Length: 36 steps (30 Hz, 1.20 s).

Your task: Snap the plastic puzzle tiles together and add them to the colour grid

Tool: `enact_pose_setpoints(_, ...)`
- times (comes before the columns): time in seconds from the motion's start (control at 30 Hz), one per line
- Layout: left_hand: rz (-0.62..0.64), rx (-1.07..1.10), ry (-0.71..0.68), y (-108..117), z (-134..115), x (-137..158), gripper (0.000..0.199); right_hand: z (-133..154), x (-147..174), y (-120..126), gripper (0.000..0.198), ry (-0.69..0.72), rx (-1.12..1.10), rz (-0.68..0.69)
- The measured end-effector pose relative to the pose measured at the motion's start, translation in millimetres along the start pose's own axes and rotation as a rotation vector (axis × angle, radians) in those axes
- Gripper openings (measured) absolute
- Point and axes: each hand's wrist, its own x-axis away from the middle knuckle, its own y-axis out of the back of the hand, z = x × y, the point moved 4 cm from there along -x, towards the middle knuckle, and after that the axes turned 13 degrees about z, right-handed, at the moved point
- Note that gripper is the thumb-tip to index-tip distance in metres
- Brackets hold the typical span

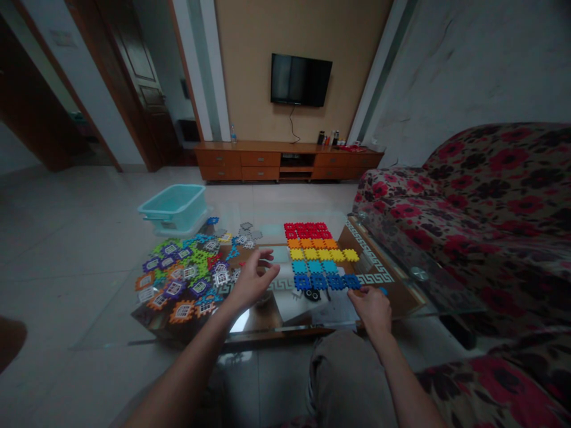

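Your left hand (255,279) hangs above the glass table (120,315), between the pile of mixed puzzle tiles (173,273) and the neat rows. Its thumb and fingers are apart, with nothing between them. Your right hand (371,306) is low, with its fingertips at the near edge of the last tile on the right of the dark blue row (327,282). You can't tell from here if they pinch it.

Going away from you, next come the light blue row (314,267), the yellow row (323,254), the orange row (312,244) and the red row (306,230). The light blue row is short, so there is a gap of glass at its right end, between the yellow and dark blue ends.

The pile fills much of the left side, and a teal tub (173,205) sits at the far left. Your knee (350,368) is close to the near table edge. The flowered sofa (401,205) is on the right.
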Motion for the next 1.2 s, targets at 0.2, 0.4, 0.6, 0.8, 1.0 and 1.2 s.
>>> enact_pose_setpoints(0.2, 0.011, -0.004, -0.007, -0.8, 0.8, -0.4, 0.042, 0.7, 0.1, -0.1, 0.043, -0.001, -0.006, -0.005)
enact_pose_setpoints(0.4, 0.022, -0.007, -0.008, -1.3, 3.0, -0.8, 0.044, -0.5, 0.2, -1.8, 0.042, -0.012, -0.009, 0.003)
enact_pose_setpoints(0.6, 0.026, -0.011, -0.008, -1.5, 5.4, -1.3, 0.044, 1.2, 2.6, 0.4, 0.043, -0.011, -0.011, -0.008)
enact_pose_setpoints(0.8, 0.028, -0.008, -0.020, -2.2, 6.4, -1.6, 0.044, 2.8, 3.7, 2.0, 0.042, 0.001, -0.013, -0.020)
enact_pose_setpoints(1.0, 0.030, -0.019, -0.010, -2.5, 5.5, -0.8, 0.045, 0.8, 2.4, -0.6, 0.041, 0.015, 0.003, -0.035)
enact_pose_setpoints(1.2, 0.034, -0.018, -0.010, -3.4, 6.9, -0.9, 0.046, 1.8, 3.2, 0.6, 0.041, 0.017, 0.008, -0.030)
